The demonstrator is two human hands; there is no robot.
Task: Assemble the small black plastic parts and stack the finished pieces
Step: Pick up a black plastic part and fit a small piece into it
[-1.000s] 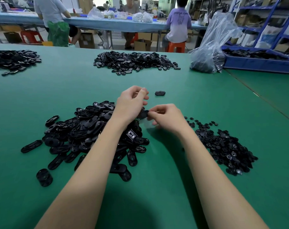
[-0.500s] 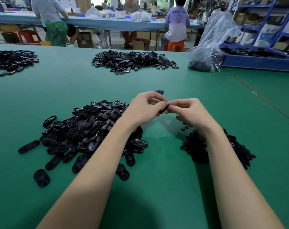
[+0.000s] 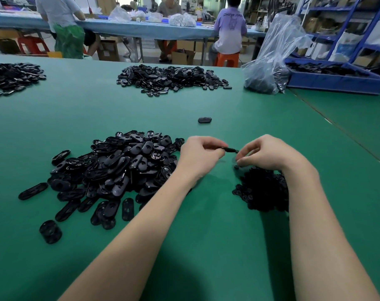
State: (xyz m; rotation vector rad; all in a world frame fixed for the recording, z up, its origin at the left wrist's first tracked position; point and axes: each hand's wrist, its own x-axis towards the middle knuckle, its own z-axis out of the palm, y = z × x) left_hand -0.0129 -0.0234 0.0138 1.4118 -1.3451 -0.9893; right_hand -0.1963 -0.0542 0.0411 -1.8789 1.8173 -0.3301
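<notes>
Fingers of left hand (image 3: 201,156) and right hand (image 3: 266,154) pinch black part (image 3: 230,150) between them.

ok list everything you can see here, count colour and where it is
near pile of oval parts: one, black, left of the hands
small-parts pile: one, black, under the right wrist
lone piece: one, black, beyond the hands
far piles: two, black, centre back and far left
plastic bag: one, clear, back right
bin: one, blue, right of bag
table: one, green
held part: one, black, between both hands
left hand: pinching it
right hand: pinching it
</notes>
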